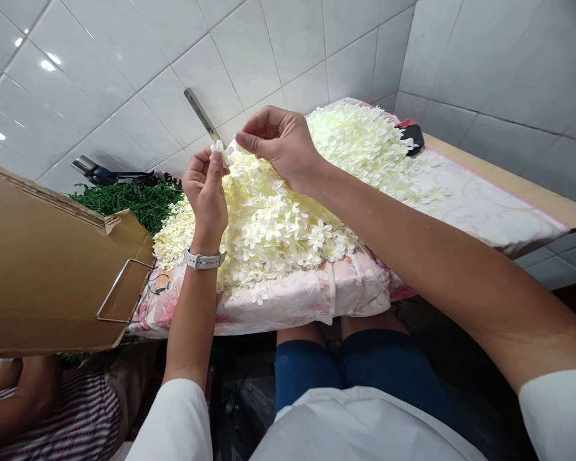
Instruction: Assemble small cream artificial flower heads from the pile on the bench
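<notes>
While your left hand point(207, 187) pinches a flower point(220, 151) upper left of centre, likely light, soft, best held by its base, your right hand point(284, 146) has fingertips together, contents unclear.

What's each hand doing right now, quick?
Left hand: pinching a small white fabric-like flower between thumb and fingers.
Right hand: fingertips pinched together; whether they hold anything, can't tell.

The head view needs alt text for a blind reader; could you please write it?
A person's left hand pinches a white blossom, the right hand raised beside it, above heaped pale flowers on a floral cloth. Green sprigs and cardboard sit at picture left; a tiled wall stands behind.
</notes>
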Demonstrator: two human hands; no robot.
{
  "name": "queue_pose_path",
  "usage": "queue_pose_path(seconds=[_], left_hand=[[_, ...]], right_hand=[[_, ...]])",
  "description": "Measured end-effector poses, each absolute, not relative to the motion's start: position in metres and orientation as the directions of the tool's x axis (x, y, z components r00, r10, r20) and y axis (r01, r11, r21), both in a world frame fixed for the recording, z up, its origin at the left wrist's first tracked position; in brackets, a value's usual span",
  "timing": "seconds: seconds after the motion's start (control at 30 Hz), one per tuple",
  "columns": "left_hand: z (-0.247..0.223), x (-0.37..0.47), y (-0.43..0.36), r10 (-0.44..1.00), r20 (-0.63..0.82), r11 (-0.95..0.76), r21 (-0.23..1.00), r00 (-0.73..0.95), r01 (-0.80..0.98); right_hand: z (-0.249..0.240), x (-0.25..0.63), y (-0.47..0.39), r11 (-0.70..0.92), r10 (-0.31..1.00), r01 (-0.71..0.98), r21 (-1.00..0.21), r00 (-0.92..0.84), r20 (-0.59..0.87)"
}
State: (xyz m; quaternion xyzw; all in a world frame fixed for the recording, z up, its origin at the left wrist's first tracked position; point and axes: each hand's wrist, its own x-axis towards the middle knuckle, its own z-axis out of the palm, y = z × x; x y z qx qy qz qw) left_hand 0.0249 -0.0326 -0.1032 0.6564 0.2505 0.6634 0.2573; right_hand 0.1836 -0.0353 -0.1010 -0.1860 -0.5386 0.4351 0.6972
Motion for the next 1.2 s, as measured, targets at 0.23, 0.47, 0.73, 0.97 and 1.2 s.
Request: queue_pose_path(seconds=[0.23,0.47,0.73,0.97,1.2], left_hand=[[-0.104,0.024,-0.0317,0.674,0.738,-0.739,0.672,-0.038,-0.052],[-0.1078,0.0239,-0.0291,0.647,0.761,-0.763,0.645,-0.051,-0.052],[-0.1085,0.0246,-0.0297,0.573,0.819,-0.811,0.571,-0.021,0.127],[-0.1074,0.0243,-0.0308,0.591,0.806,-0.79,0.584,-0.019,0.187],[-0.1061,0.0244,-0.032,0.566,0.824,-0.813,0.559,0.0,0.164]], right_hand=[[-0.1021,0.1883,-0.0266,0.637,0.77,-0.22,-0.739,0.132,0.625],[-0.1051,0.1842,-0.0298,0.723,0.685,0.075,-0.686,0.046,0.727],[-0.1032,0.1825,-0.0353,0.774,0.633,0.066,-0.63,-0.106,0.767],[-0.1008,0.1862,-0.0296,0.743,0.669,-0.005,-0.669,0.041,0.742],[-0.1,0.1865,-0.0322,0.723,0.661,0.109,-0.682,0.181,0.729]])
